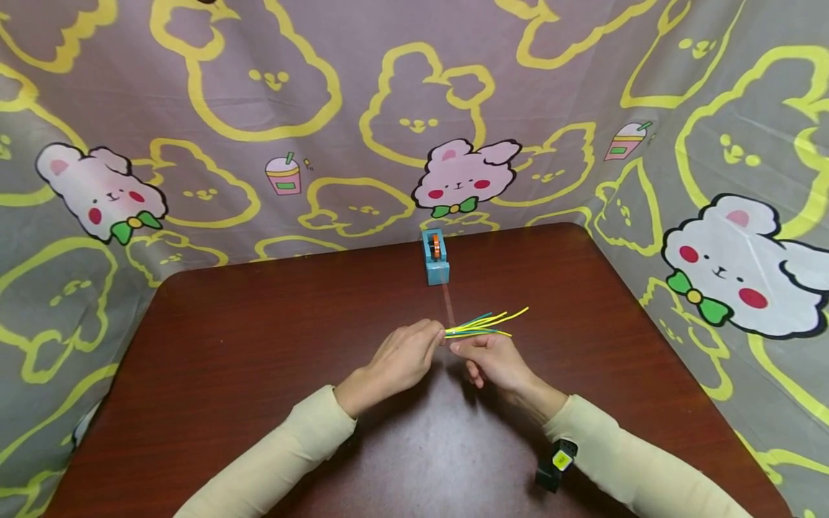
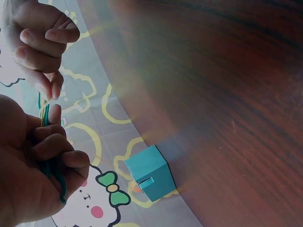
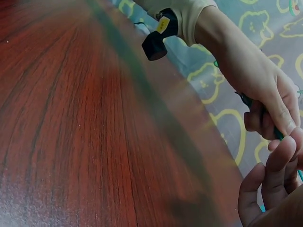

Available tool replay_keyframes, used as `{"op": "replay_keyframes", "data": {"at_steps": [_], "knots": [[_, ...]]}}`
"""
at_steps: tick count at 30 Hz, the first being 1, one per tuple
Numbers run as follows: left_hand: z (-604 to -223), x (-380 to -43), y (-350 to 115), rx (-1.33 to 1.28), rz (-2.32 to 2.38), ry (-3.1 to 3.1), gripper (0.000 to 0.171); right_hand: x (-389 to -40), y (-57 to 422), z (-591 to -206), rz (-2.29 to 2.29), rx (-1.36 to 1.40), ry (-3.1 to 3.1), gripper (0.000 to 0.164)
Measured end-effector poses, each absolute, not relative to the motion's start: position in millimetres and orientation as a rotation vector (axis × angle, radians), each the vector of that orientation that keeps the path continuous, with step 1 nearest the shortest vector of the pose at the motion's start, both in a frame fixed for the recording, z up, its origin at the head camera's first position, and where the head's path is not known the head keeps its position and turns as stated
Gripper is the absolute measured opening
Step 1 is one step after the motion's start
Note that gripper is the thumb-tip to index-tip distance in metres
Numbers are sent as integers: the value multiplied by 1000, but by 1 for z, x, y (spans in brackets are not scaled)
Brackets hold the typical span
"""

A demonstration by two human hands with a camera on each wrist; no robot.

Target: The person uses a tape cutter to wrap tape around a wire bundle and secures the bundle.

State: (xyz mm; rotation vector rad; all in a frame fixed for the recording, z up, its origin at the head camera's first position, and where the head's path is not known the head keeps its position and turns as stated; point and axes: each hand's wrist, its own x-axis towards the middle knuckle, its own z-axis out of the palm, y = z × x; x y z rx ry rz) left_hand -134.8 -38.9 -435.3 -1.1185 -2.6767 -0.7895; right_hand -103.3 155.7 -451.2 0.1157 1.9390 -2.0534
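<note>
A bundle of thin yellow and green wire-like strands (image 1: pixel 487 323) is gripped in my left hand (image 1: pixel 403 354), its loose ends fanning out to the right. In the left wrist view, green strands (image 2: pixel 57 179) also run across that palm under the curled fingers. A strip of clear tape (image 1: pixel 448 303) stretches from the blue tape dispenser (image 1: pixel 437 273) to the bundle. Just below the strands, my right hand (image 1: pixel 504 365) pinches the near end of the tape between thumb and forefinger. The fingertips of both hands are close together.
The dispenser, with an orange core, stands near the far edge of the dark brown wooden table (image 1: pixel 259 324). Patterned cloth (image 1: pixel 350 93) hangs behind the table and along its sides. A black wrist device (image 1: pixel 553 466) is strapped at the right sleeve.
</note>
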Motion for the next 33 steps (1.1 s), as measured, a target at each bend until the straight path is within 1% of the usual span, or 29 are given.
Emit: {"op": "replay_keyframes", "data": {"at_steps": [6,17,26,33], "knots": [[-436,-136,-39,-1148,-836,-2680,19,-106,154,-455,-2063,99,2004,32],[-436,-139,-39,-1182,-824,-2684,22,-108,148,-457,-2162,132,2062,26],[-437,-138,-38,-1180,-800,-2694,20,-111,148,-461,-2201,182,1973,25],[-438,-139,-38,-1180,-795,-2687,19,-114,154,-463,-2178,219,1825,16]]}}
